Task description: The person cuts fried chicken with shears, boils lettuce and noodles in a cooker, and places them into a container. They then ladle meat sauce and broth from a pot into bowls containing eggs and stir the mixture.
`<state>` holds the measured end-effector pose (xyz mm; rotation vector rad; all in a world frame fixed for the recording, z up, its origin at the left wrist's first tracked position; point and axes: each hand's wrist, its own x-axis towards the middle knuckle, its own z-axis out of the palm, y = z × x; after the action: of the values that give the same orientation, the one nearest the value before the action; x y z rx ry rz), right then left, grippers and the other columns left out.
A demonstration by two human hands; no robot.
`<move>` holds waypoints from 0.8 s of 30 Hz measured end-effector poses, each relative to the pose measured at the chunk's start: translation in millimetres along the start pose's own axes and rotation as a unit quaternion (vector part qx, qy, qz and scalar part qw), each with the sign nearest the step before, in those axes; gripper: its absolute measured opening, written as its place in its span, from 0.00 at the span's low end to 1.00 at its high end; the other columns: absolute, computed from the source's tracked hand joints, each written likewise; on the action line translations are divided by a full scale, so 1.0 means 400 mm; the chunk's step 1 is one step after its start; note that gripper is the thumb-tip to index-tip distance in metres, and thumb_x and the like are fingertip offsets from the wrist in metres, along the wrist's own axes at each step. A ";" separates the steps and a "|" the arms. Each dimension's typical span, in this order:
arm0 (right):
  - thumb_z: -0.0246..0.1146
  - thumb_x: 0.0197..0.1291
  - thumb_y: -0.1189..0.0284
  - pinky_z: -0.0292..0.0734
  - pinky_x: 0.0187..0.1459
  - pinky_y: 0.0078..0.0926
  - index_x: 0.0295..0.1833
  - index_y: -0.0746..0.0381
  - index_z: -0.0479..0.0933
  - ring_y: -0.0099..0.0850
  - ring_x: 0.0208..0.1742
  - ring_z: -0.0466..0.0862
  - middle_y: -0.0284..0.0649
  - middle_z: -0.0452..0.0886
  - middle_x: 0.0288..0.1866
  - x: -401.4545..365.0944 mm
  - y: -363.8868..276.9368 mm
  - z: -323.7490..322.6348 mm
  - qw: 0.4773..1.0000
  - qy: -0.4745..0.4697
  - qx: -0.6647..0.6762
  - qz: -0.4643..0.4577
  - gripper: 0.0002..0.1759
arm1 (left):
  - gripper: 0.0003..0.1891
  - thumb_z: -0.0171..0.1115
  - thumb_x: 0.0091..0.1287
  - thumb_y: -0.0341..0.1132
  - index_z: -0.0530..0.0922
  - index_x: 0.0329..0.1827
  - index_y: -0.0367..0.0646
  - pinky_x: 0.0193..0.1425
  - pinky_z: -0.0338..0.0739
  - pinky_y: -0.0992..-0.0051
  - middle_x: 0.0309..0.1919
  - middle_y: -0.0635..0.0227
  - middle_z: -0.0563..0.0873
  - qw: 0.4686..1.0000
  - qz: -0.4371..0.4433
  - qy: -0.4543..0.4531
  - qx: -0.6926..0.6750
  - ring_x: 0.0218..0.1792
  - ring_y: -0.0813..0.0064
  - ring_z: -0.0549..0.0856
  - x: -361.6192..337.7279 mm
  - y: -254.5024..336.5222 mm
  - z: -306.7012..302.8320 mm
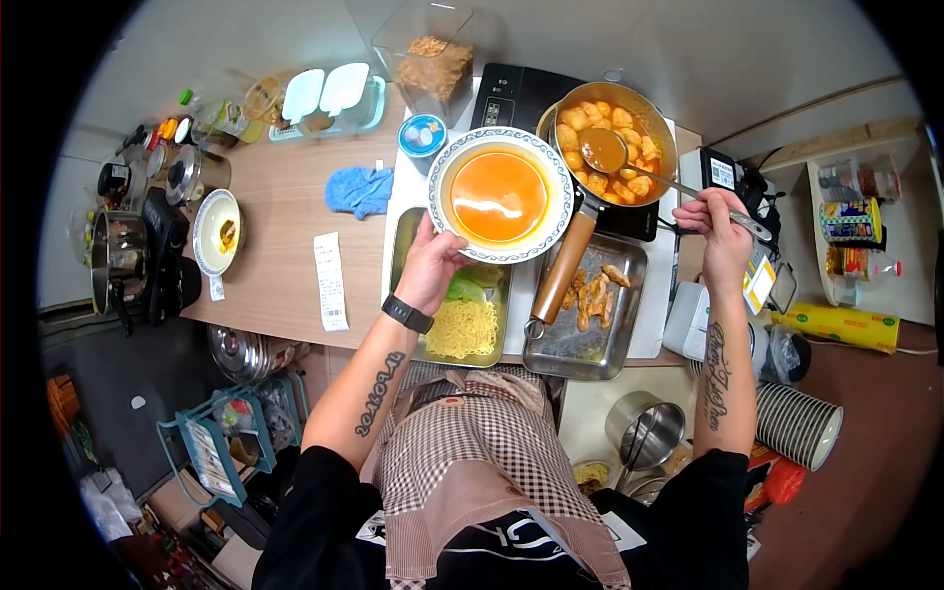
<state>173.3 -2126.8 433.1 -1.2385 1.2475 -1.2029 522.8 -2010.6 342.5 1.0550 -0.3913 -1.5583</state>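
Observation:
My left hand (433, 261) grips the near rim of a patterned white bowl (442, 167) that holds orange broth (499, 197). In my right hand (710, 214) is the handle of a metal ladle (688, 189). The ladle's cup, filled with brown-orange sauce, is over the pot (669, 128) of round pieces in red-orange sauce. That pot sits on a black induction cooker (511, 93), its wooden handle (568, 265) pointing toward me. Below the bowl, a metal tray (405, 231) carries yellow noodles (462, 329) and lettuce. Beside it another tray (600, 344) holds browned meat strips (590, 300).
To the left lie a blue cloth (359, 191), a receipt (331, 285) and a small bowl (202, 241) with food scraps. A clear bin (433, 69) and a blue-lidded tub (422, 136) stand behind. At right are a white device (688, 320) and stacked bowls (801, 425).

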 end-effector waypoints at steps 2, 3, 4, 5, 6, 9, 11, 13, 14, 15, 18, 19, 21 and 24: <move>0.53 0.75 0.70 0.85 0.37 0.25 0.44 0.69 0.75 0.33 0.33 0.88 0.45 0.84 0.33 -0.014 -0.030 0.012 1.000 -0.006 -0.009 -0.006 0.12 | 0.30 0.55 0.63 0.25 0.63 0.71 0.47 0.55 0.79 0.67 0.57 0.67 0.80 1.000 -0.005 0.004 -0.001 0.52 0.73 0.83 -0.003 0.005 0.004; 0.53 0.75 0.70 0.85 0.37 0.25 0.44 0.69 0.75 0.33 0.33 0.88 0.45 0.84 0.33 -0.023 -0.045 0.019 1.000 -0.010 -0.013 -0.008 0.12 | 0.30 0.55 0.63 0.25 0.63 0.71 0.47 0.56 0.79 0.67 0.57 0.67 0.80 1.000 -0.006 0.004 -0.003 0.53 0.73 0.83 -0.002 0.004 0.002; 0.52 0.75 0.70 0.85 0.37 0.26 0.45 0.69 0.75 0.34 0.33 0.88 0.45 0.84 0.34 -0.032 -0.057 0.026 1.000 -0.016 -0.013 -0.012 0.12 | 0.30 0.55 0.64 0.25 0.62 0.71 0.48 0.56 0.78 0.66 0.58 0.67 0.80 1.000 -0.007 0.004 -0.005 0.53 0.72 0.83 0.000 0.000 -0.002; 0.52 0.75 0.70 0.85 0.37 0.26 0.45 0.69 0.75 0.34 0.33 0.88 0.45 0.84 0.34 -0.038 -0.071 0.035 0.999 -0.027 -0.012 -0.013 0.12 | 0.31 0.55 0.64 0.25 0.62 0.72 0.48 0.57 0.78 0.65 0.58 0.67 0.80 1.000 -0.008 0.004 -0.007 0.54 0.72 0.83 0.003 -0.002 -0.006; 0.52 0.75 0.70 0.85 0.37 0.26 0.45 0.69 0.75 0.34 0.33 0.88 0.46 0.84 0.34 -0.046 -0.084 0.047 0.999 -0.038 -0.011 -0.015 0.12 | 0.31 0.55 0.64 0.25 0.62 0.72 0.48 0.58 0.77 0.65 0.59 0.67 0.80 1.000 -0.014 0.009 -0.007 0.55 0.72 0.82 0.004 -0.004 -0.009; 0.52 0.75 0.71 0.85 0.39 0.28 0.46 0.70 0.75 0.35 0.35 0.88 0.47 0.84 0.35 -0.064 -0.089 0.077 0.996 -0.082 0.000 -0.019 0.12 | 0.31 0.54 0.64 0.25 0.61 0.73 0.48 0.59 0.77 0.64 0.58 0.67 0.80 1.000 -0.010 0.000 -0.012 0.55 0.72 0.82 0.003 -0.003 -0.012; 0.52 0.75 0.72 0.85 0.40 0.28 0.47 0.70 0.75 0.35 0.37 0.88 0.47 0.84 0.36 -0.072 -0.071 0.101 0.994 -0.108 0.002 -0.023 0.12 | 0.31 0.54 0.64 0.26 0.61 0.73 0.47 0.57 0.79 0.66 0.57 0.66 0.80 1.000 -0.004 0.003 -0.012 0.53 0.72 0.83 0.000 0.003 -0.015; 0.52 0.74 0.74 0.86 0.43 0.29 0.49 0.71 0.76 0.35 0.39 0.88 0.48 0.85 0.39 -0.085 -0.052 0.125 0.989 -0.146 -0.009 -0.031 0.11 | 0.32 0.55 0.63 0.26 0.60 0.72 0.46 0.54 0.82 0.67 0.56 0.63 0.79 1.000 0.004 0.011 -0.022 0.51 0.71 0.84 -0.008 0.012 -0.020; 0.52 0.74 0.76 0.85 0.44 0.28 0.49 0.71 0.77 0.35 0.39 0.88 0.48 0.85 0.40 -0.094 -0.045 0.140 0.986 -0.161 -0.020 -0.046 0.11 | 0.31 0.56 0.62 0.25 0.60 0.71 0.45 0.55 0.82 0.67 0.56 0.63 0.79 0.999 0.008 0.013 -0.028 0.52 0.70 0.84 -0.015 0.019 -0.020; 0.52 0.74 0.77 0.85 0.45 0.28 0.50 0.72 0.77 0.35 0.39 0.88 0.48 0.85 0.40 -0.105 -0.040 0.158 0.982 -0.178 -0.030 -0.060 0.10 | 0.31 0.56 0.62 0.25 0.60 0.71 0.45 0.55 0.82 0.68 0.57 0.63 0.79 0.999 0.014 0.016 -0.034 0.52 0.70 0.84 -0.019 0.021 -0.028; 0.57 0.63 0.86 0.83 0.45 0.27 0.44 0.71 0.81 0.38 0.42 0.87 0.49 0.85 0.41 -0.129 -0.058 0.201 0.916 -0.258 -0.190 -0.241 0.08 | 0.33 0.56 0.62 0.25 0.60 0.72 0.47 0.53 0.83 0.69 0.57 0.62 0.79 0.999 0.019 0.021 -0.038 0.50 0.70 0.85 -0.037 0.027 -0.065; 0.59 0.59 0.88 0.83 0.45 0.27 0.44 0.69 0.82 0.40 0.41 0.87 0.50 0.85 0.41 -0.137 -0.058 0.215 0.874 -0.278 -0.234 -0.322 0.10 | 0.33 0.56 0.62 0.25 0.60 0.73 0.47 0.51 0.83 0.71 0.56 0.64 0.79 0.998 0.027 0.025 -0.050 0.49 0.72 0.85 -0.044 0.028 -0.076; 0.62 0.55 0.89 0.83 0.44 0.29 0.45 0.66 0.83 0.43 0.41 0.87 0.51 0.85 0.42 -0.167 -0.059 0.240 0.820 -0.314 -0.275 -0.392 0.14 | 0.34 0.57 0.62 0.25 0.59 0.73 0.48 0.49 0.82 0.74 0.56 0.67 0.79 0.998 0.029 0.032 -0.050 0.47 0.75 0.84 -0.067 0.053 -0.097; 0.63 0.57 0.85 0.83 0.45 0.33 0.45 0.66 0.82 0.44 0.43 0.87 0.54 0.85 0.44 -0.217 -0.059 0.313 0.822 -0.318 -0.238 -0.409 0.11 | 0.36 0.58 0.62 0.25 0.59 0.75 0.49 0.52 0.80 0.74 0.56 0.68 0.79 0.996 0.022 0.058 -0.061 0.50 0.76 0.82 -0.104 0.080 -0.156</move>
<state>300.7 -2041.4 450.8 -2.4645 0.4828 -0.8776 589.2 -1963.8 349.3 1.0305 -0.2351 -1.4561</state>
